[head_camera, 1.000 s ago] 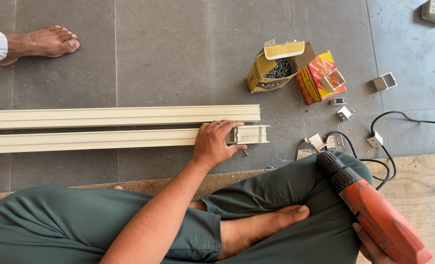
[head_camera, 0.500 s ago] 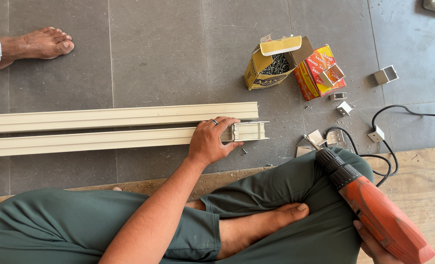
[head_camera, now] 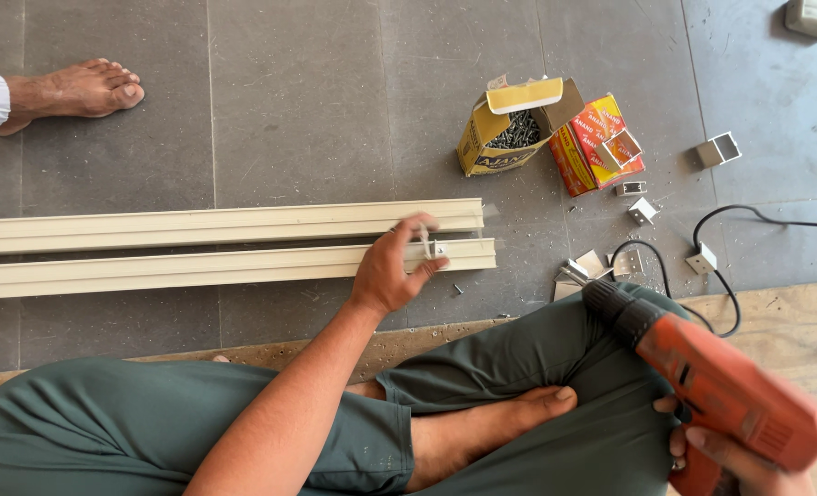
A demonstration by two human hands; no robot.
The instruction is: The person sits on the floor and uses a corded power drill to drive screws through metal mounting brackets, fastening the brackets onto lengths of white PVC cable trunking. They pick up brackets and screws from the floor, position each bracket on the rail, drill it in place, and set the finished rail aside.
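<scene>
Two long cream metal channel profiles (head_camera: 197, 266) lie side by side on the grey tiled floor. My left hand (head_camera: 395, 266) hovers over their right end, fingers pinching a small metal corner bracket (head_camera: 427, 246) at the near profile. My right hand (head_camera: 730, 450) grips an orange power drill (head_camera: 702, 377) at the lower right, its black chuck resting over my crossed legs in green trousers.
An open yellow box of dark screws (head_camera: 509, 129) and a red-yellow box (head_camera: 601, 142) sit beyond the profiles. Small metal brackets (head_camera: 643, 211) and a black cable (head_camera: 757, 230) lie scattered at right. Another person's bare foot (head_camera: 69, 92) rests at the upper left.
My left hand lifted off the profile end and now pinches the small bracket with fingers raised. The drill stays in my right hand over my knee.
</scene>
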